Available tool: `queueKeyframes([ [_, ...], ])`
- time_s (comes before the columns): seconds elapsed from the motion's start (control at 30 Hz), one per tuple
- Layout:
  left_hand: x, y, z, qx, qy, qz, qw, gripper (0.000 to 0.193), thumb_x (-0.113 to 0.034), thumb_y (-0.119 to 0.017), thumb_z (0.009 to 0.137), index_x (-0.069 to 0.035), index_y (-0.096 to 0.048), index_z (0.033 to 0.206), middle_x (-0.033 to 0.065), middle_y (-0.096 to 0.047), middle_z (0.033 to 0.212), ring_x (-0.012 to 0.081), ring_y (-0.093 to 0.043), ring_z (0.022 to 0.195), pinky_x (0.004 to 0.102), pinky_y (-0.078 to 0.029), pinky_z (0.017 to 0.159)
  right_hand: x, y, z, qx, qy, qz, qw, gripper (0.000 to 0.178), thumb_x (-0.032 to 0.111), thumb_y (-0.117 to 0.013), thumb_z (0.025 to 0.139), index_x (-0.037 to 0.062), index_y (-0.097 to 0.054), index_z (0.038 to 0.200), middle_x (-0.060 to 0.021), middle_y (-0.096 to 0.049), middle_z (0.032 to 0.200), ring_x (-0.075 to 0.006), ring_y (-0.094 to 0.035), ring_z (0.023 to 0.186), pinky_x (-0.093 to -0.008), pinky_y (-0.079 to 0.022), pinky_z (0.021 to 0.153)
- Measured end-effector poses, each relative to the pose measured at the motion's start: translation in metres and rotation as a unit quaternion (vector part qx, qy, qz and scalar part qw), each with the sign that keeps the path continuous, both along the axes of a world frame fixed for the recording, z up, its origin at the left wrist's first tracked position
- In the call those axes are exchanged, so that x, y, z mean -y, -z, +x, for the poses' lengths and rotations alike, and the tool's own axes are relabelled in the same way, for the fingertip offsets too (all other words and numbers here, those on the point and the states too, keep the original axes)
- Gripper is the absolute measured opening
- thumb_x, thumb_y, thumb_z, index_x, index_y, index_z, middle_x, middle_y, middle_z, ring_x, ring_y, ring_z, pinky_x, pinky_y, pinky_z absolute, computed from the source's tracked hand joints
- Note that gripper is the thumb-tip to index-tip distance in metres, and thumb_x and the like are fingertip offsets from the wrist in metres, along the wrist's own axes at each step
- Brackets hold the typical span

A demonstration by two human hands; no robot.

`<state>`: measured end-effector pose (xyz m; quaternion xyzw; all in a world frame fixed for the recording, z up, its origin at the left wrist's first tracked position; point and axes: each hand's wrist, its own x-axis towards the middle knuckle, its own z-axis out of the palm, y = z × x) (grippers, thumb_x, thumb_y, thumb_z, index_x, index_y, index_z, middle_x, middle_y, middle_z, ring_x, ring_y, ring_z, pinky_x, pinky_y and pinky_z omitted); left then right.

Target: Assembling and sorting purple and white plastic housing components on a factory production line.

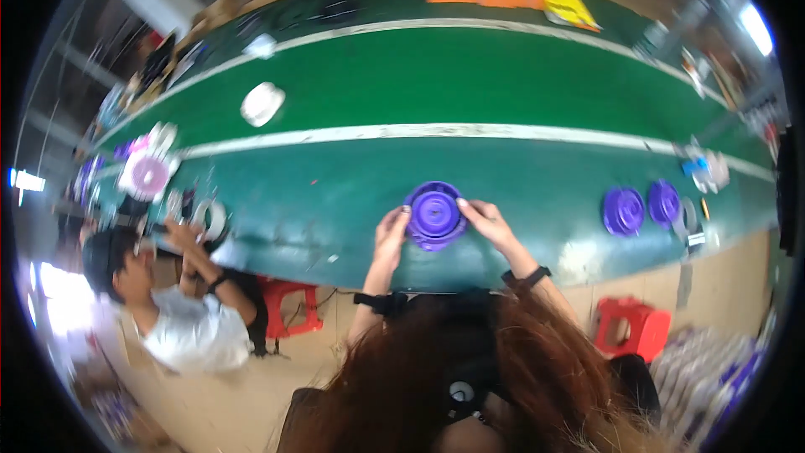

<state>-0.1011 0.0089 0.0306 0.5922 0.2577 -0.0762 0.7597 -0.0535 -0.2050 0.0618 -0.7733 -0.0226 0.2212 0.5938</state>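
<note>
A round purple plastic part (436,213) with raised concentric rings sits between my two hands, over the near part of the green table. My left hand (391,233) grips its left rim, thumb along the edge. On the opposite side my right hand (486,222) holds the upper right rim, with the thumb resting on top. Whether the part touches the tabletop, I cannot tell. Farther right lie two similar purple parts, one nearer (624,210) and one beyond it (664,203), both apart from my hands.
A conveyor belt (470,75) runs behind the table (319,201), carrying a white round part (262,104). A tape roll (689,215) lies at right. To the left, a co-worker (189,319) sits near a pink-and-white fan-like part (149,174). A red stool (633,327) stands at lower right.
</note>
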Motion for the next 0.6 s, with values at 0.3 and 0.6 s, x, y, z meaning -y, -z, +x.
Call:
queueKeyframes([
  [0.3, 0.041, -0.046, 0.028, 0.043, -0.007, -0.110, 0.993, 0.031, -0.030, -0.059, 0.082, -0.010, -0.054, 0.105, -0.0012, -0.056, 0.092, 0.0078, -0.051, 0.080, 0.0254, -0.041, 0.057, 0.007, -0.011, -0.027, 0.099, 0.267, 0.101, 0.953, 0.040, 0.035, -0.051, 0.086, -0.0038, -0.053, 0.097, -0.0069, -0.054, 0.087, -0.0136, -0.050, 0.085, -0.0263, -0.038, 0.081],
  [0.6, 0.060, -0.076, 0.035, 0.031, 0.054, -0.201, 0.978, 0.037, -0.036, -0.055, 0.083, -0.011, -0.050, 0.109, 0.0013, -0.055, 0.097, 0.0117, -0.053, 0.084, 0.0325, -0.046, 0.066, 0.027, -0.042, -0.020, 0.113, 0.365, 0.110, 0.918, 0.038, 0.035, -0.056, 0.082, -0.0031, -0.055, 0.085, -0.0060, -0.050, 0.081, -0.0126, -0.048, 0.076, -0.0235, -0.039, 0.070],
])
